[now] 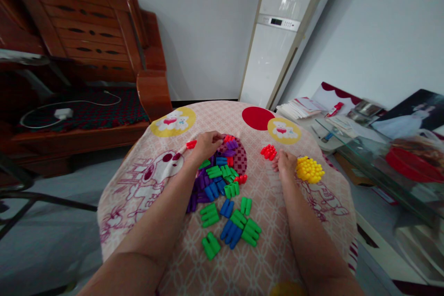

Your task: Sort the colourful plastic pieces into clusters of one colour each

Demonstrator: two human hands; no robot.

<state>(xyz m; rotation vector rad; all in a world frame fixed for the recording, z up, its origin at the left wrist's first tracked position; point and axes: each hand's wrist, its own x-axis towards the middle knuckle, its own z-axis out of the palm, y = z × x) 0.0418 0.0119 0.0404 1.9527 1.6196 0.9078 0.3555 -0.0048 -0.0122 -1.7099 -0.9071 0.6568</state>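
My left hand (pixel 208 144) reaches over the far side of a pile of plastic building pieces, its fingers bent together; what they hold, if anything, is hidden. Beside its fingertips lie red pieces (pixel 229 138) and purple pieces (pixel 231 149). The pile also has green pieces (pixel 214 172) and blue pieces (pixel 211 191). My right hand (pixel 286 164) rests on the cloth with curled fingers, and I cannot make out anything in them. It sits between a small group of red pieces (pixel 268 151) and a bunch of yellow pieces (pixel 310 169).
A patterned cloth (pixel 274 249) covers the round table. Behind on the left is a wooden bench (pixel 93 41) with a white charger (pixel 63 114) and cable. A tall white cabinet-like unit (pixel 274 51) stands at the back. To the right, a glass-topped stand (pixel 364 166) holds papers and a red basket (pixel 412 162).
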